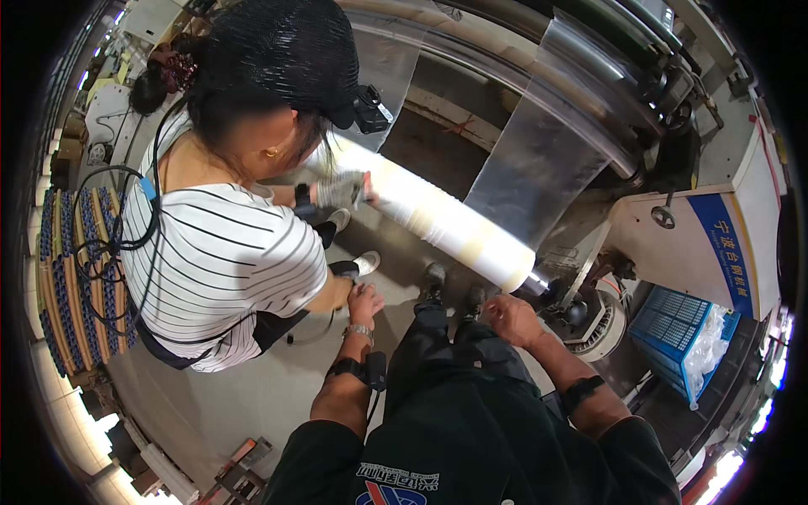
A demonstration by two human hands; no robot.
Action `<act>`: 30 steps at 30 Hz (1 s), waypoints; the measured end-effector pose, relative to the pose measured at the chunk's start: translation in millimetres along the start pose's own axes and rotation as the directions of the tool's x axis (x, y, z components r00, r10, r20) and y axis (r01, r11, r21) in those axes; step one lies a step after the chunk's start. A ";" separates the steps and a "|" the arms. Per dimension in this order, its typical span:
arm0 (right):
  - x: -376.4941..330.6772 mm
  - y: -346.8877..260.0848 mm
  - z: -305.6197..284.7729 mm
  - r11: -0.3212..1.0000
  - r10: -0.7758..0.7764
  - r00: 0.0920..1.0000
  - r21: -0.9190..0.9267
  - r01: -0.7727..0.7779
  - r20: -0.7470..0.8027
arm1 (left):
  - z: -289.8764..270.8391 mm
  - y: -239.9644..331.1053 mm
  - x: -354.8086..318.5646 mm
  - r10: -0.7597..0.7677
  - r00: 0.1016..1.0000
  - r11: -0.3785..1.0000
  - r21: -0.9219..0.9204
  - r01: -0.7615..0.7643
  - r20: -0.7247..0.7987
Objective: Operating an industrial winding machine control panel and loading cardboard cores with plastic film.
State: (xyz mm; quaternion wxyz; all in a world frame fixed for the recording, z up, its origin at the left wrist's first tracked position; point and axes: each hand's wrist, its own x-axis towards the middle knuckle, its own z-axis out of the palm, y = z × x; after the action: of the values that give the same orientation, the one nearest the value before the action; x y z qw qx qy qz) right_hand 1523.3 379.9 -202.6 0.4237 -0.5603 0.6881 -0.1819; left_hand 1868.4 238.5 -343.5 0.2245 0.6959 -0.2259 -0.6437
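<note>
the left hand [364,301] hangs low in front of the person's dark trousers. its fingers are bent a little and it holds nothing. it is right beside the elbow of a co-worker [223,252] in a striped top, and it may be touching that arm, but i cannot tell for sure. there is a watch on the left wrist and a black band higher up the arm.

the right hand [509,318] is curled loosely, not a tight fist, and it holds nothing too. it sits just below the near end of the roll [446,223], close to it but not touching. a black band is on that arm as well.

the roll is long and white, wound with clear film. it lies slanted across the middle, from the co-worker's side down to the machine [648,227] on the right. its near end sits at a dark round holder. a wide sheet of clear film [547,151] comes down from the machine to the roll.

the co-worker bends over the far part of the roll. one gloved hand [343,190] of theirs rests on it.

a blue crate [673,324] with clear bags in it stands at the right. blue tubes [71,278] are stacked at the left, on the grey floor [244,396].
</note>
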 end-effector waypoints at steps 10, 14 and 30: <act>17.7 -12.2 -2.1 0.999 0.023 0.997 0.021 -0.025 0.075 | 14.3 20.5 -3.5 0.220 0.974 0.957 0.180 -0.227 0.062; 62.2 -0.4 8.2 0.998 0.016 0.998 0.054 -0.013 -0.062 | 46.3 68.9 8.8 0.216 0.974 0.974 0.059 -0.220 0.075; 256.4 -8.2 52.6 0.992 -0.025 0.969 0.110 0.053 -0.247 | 81.7 59.9 88.3 0.080 0.938 0.996 0.019 -0.092 0.336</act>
State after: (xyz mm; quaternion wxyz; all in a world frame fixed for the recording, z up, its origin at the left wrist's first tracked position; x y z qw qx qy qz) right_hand 1566.3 152.0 -324.1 0.3634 -0.5213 0.7124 -0.2979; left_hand 1791.5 135.7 -383.3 0.1987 0.5694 -0.3022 -0.7382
